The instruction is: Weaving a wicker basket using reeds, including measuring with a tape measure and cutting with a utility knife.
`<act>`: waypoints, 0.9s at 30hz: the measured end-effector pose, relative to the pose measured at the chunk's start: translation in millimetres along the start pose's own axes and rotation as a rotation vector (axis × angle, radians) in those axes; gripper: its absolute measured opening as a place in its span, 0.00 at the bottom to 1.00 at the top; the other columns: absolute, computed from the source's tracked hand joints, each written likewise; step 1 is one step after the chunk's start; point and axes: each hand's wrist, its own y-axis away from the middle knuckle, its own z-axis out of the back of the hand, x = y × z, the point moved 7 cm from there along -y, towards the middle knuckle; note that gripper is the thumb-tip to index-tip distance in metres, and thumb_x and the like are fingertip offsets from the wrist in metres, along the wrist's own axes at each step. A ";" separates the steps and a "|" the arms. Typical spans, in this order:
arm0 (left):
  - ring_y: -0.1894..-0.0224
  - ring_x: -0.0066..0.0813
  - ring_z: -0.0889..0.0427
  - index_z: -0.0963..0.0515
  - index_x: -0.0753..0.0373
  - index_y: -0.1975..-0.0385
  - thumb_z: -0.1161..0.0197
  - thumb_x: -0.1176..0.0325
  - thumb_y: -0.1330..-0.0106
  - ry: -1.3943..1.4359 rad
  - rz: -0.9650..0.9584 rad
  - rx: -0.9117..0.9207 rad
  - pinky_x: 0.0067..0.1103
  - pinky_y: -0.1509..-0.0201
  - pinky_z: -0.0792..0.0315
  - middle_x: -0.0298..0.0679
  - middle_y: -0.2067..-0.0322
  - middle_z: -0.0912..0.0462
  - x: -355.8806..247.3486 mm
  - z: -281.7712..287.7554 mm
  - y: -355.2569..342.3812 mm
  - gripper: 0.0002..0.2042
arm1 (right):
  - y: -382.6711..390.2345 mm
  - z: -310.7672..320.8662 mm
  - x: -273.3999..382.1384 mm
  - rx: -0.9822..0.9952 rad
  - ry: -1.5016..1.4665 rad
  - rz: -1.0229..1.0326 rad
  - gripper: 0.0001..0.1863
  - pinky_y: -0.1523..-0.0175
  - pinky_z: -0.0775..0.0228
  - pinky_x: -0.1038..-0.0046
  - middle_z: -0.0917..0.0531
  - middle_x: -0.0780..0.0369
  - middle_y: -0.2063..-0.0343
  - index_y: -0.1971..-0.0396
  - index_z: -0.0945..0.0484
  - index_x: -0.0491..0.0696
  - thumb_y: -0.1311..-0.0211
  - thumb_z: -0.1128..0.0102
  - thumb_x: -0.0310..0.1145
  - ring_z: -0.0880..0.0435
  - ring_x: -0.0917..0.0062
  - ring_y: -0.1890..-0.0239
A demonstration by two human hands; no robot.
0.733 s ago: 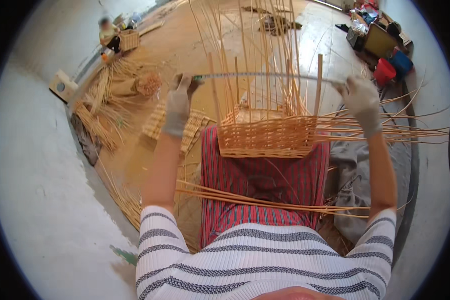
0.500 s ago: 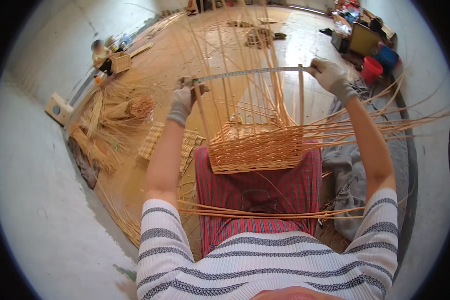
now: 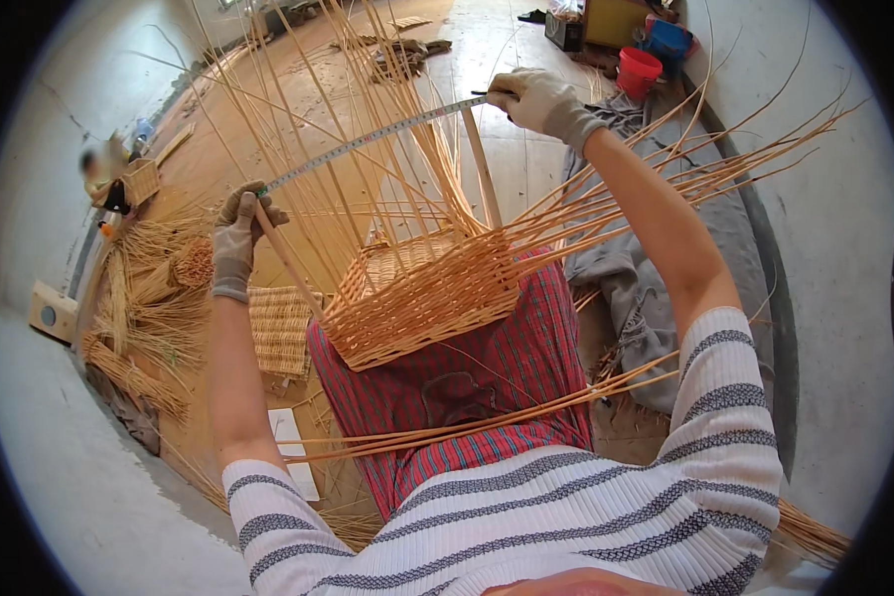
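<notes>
now the left hand (image 3: pixel 236 238) clamps the tape measure (image 3: pixel 368 136) at the top of the left stake (image 3: pixel 292 263); the right hand (image 3: pixel 544 103) pinches it beside the right stake (image 3: pixel 482 164). the wicker basket (image 3: pixel 422 303) rests on red striped cloth (image 3: pixel 546 323); uneven pull could bend either stake and skew the span.

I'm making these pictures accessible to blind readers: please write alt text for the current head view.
The person's gloved left hand and right hand hold a narrow pale measuring tape between them, above a tan woven wicker basket resting on a red striped lap cloth.
</notes>
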 end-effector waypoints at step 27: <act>0.76 0.25 0.23 0.26 0.67 0.50 0.40 0.52 0.29 -0.039 0.211 -0.155 0.24 0.72 0.21 0.33 0.77 0.29 80.9 5.4 66.5 0.22 | 50.7 -57.6 54.0 0.238 -0.568 -0.200 0.20 0.49 0.27 0.72 0.15 0.62 0.67 0.61 0.17 0.44 0.29 0.46 0.47 0.18 0.76 0.62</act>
